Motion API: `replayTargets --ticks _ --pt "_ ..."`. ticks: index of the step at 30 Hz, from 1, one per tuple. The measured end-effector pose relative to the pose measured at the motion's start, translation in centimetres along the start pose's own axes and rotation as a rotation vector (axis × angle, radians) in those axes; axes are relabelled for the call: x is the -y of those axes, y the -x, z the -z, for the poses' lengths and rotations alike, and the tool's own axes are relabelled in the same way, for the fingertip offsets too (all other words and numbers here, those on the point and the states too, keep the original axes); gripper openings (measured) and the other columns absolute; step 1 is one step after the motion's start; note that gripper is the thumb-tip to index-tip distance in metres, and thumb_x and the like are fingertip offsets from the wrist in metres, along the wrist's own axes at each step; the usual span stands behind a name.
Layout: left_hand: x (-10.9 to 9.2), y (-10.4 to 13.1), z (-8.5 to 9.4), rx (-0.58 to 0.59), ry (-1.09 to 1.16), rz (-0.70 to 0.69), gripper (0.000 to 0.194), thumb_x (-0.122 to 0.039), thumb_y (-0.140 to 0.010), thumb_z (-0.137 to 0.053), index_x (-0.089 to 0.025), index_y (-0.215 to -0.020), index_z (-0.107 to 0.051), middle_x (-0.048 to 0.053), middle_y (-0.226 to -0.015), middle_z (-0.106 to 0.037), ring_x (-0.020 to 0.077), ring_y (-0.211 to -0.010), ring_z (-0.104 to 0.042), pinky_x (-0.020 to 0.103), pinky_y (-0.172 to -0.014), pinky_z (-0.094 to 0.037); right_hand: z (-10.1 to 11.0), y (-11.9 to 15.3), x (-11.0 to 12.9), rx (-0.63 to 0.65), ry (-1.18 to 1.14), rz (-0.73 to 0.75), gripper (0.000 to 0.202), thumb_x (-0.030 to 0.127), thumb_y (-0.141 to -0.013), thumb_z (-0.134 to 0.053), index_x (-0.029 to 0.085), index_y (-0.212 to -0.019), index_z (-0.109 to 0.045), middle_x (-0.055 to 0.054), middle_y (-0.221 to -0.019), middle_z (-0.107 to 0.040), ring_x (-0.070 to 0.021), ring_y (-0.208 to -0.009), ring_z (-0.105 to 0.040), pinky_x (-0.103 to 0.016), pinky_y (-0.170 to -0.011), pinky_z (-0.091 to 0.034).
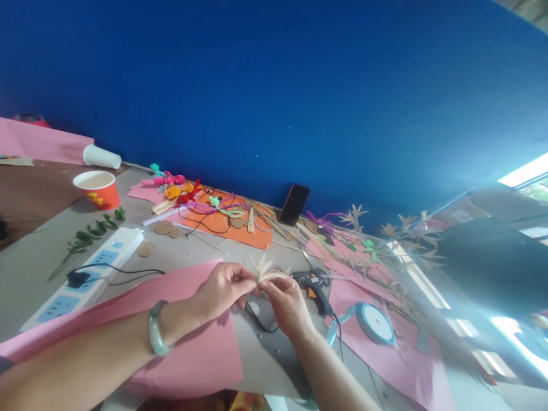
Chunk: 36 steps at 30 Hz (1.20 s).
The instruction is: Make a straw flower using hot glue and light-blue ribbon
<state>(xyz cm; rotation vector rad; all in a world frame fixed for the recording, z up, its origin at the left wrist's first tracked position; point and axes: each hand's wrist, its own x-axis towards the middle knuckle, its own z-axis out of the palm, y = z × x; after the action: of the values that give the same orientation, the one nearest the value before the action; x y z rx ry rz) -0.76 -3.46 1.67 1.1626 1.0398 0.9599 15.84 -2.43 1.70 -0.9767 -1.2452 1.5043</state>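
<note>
A pale, cream-coloured flower with pointed petals (262, 268) is pinched between my two hands over the table. My left hand (226, 287), below a wrist with a jade-green bangle (156, 328), grips it from the left with thumb and fingertips. From the right, my right hand (287, 302) pinches its base and one long petal. The fingertips of both hands nearly meet there and hide the flower's lower part. Just right of my right hand lies a black glue gun (314, 288) with its cable. Pink paper (201, 342) lies under my left forearm.
A white power strip (85, 285), a leafy green sprig (92, 234) and an orange paper cup (97, 189) are at left. Along the blue wall lie orange paper (257, 235), coloured pipe cleaners and a leaning phone (294, 204). A blue ribbon spool (377, 323) is at right.
</note>
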Motion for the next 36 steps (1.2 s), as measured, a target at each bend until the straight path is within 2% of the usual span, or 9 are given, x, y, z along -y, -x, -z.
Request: replayTargets --ticks 6,11,15,20,36 --pt "-0.02 0.15 -0.23 -0.035 -0.002 0.021 0.017 -0.027 -0.077 -0.059 -0.013 -0.076 -0.068 0.003 -0.064 -0.067 0.0075 -0.042 -0.05 0.019 -0.043 -0.039 -0.2 0.05 -0.15 -0.033 -0.01 -0.018 0.007 0.026 -0.074 -0.075 0.02 -0.07 -0.073 0.001 -0.059 -0.067 -0.014 -0.062 -0.06 -0.026 -0.067 -0.046" --pt "-0.04 0.17 -0.28 -0.051 -0.016 0.051 0.019 -0.029 -0.08 -0.058 -0.013 -0.077 -0.067 0.0 -0.053 -0.061 0.0081 -0.04 -0.049 0.018 -0.04 -0.037 -0.25 0.11 -0.11 -0.039 -0.036 -0.051 0.007 0.026 -0.071 -0.077 0.02 -0.07 -0.073 0.002 -0.06 -0.067 -0.0137 -0.063 -0.061 -0.025 -0.067 -0.046" --pt "-0.09 0.26 -0.38 -0.062 -0.008 0.044 0.017 -0.029 -0.079 -0.059 -0.013 -0.076 -0.066 0.002 -0.058 -0.064 0.0079 -0.042 -0.051 0.018 -0.041 -0.038 -0.28 0.18 -0.21 -0.05 -0.028 -0.049 0.007 0.026 -0.071 -0.077 0.02 -0.069 -0.073 0.002 -0.06 -0.066 -0.0134 -0.062 -0.06 -0.025 -0.066 -0.046" --pt "-0.12 0.45 -0.5 -0.075 -0.056 0.04 0.019 -0.029 -0.081 -0.057 -0.014 -0.077 -0.067 -0.001 -0.048 -0.057 0.0078 -0.039 -0.048 0.018 -0.04 -0.037 -0.28 0.23 -0.47 -0.047 -0.046 -0.04 0.007 0.027 -0.071 -0.077 0.021 -0.07 -0.074 0.002 -0.059 -0.066 -0.0132 -0.06 -0.06 -0.025 -0.065 -0.046" --pt "-0.51 0.71 -0.68 -0.078 -0.048 0.054 0.019 -0.029 -0.08 -0.056 -0.014 -0.073 -0.064 -0.002 -0.044 -0.055 0.0072 -0.036 -0.046 0.017 -0.038 -0.035 -0.42 0.31 -0.61 -0.096 -0.016 -0.043 0.011 0.028 -0.068 -0.08 0.021 -0.066 -0.072 0.002 -0.057 -0.065 -0.0148 -0.059 -0.059 -0.028 -0.065 -0.047"
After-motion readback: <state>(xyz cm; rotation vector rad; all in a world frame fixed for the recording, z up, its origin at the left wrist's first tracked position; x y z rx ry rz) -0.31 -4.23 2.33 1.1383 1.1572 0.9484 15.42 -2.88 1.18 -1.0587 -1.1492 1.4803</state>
